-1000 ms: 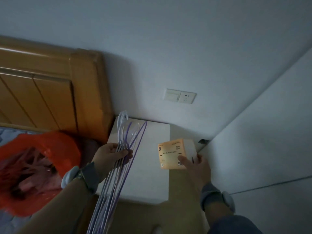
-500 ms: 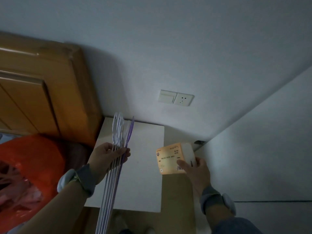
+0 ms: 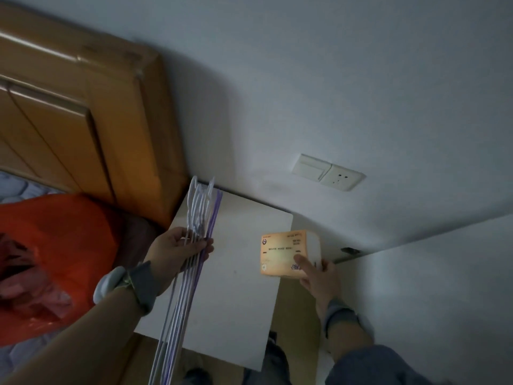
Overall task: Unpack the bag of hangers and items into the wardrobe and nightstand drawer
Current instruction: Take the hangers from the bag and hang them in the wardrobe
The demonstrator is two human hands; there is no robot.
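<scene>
We see left hand [image 3: 177, 252], fingers curled round hangers [image 3: 177, 320] over nightstand [image 3: 241, 295] left side, long axis near-to-far, hooks pointing at wall. Right hand [image 3: 319, 276] fingers grip orange box [image 3: 281, 252] above nightstand's right edge. Orange bag [image 3: 69, 232] left of nightstand.

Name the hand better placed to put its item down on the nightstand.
Right, probably: the right hand holds a compact box at the nightstand edge; the left hand grips a long bundle of hangers.

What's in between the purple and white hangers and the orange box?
Just bare white nightstand top lies between the thin white and purple hangers and the rectangular orange box, as the head view shows.
</scene>
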